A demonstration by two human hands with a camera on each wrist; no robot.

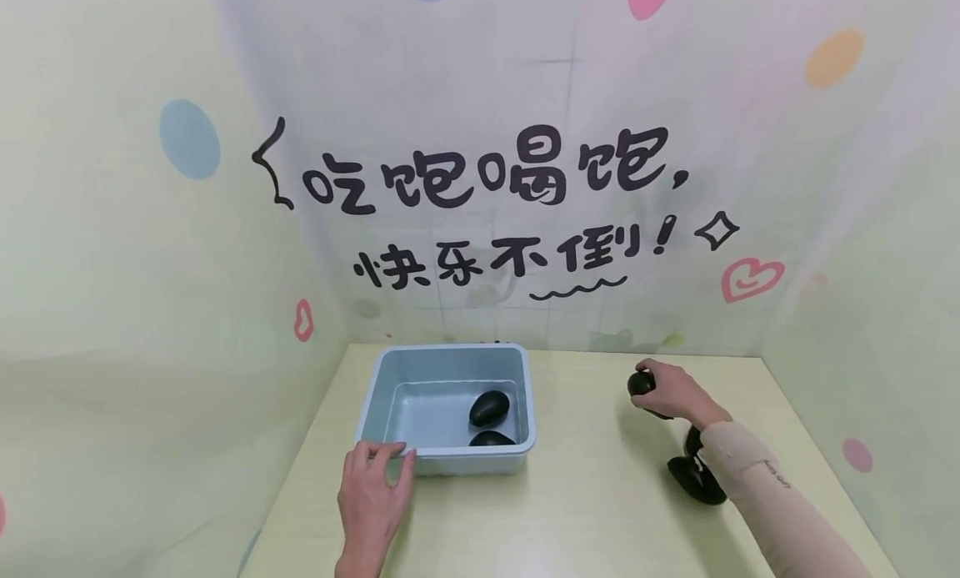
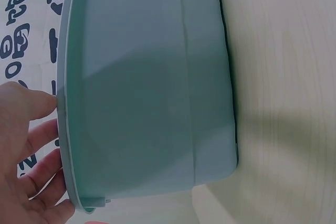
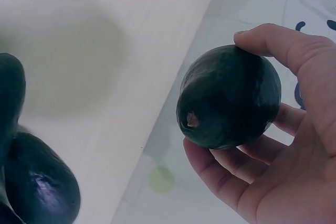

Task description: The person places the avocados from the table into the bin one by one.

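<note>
At the right of the head view, a dark green fruit point(image 1: 641, 384) is gripped by the right hand point(image 1: 677, 393) over the table point(image 1: 577, 503). At lower centre-left, well apart, the rim of a blue bin point(image 1: 472, 464) holding two dark ovals point(image 1: 490, 409) is touched by the left hand's point(image 1: 372, 496) relaxed fingers.

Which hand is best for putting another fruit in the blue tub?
Probably the right grip: it holds a dark fruit, with more fruits nearby on the table. The left grip touches the front rim of the tub, farther from them.
</note>
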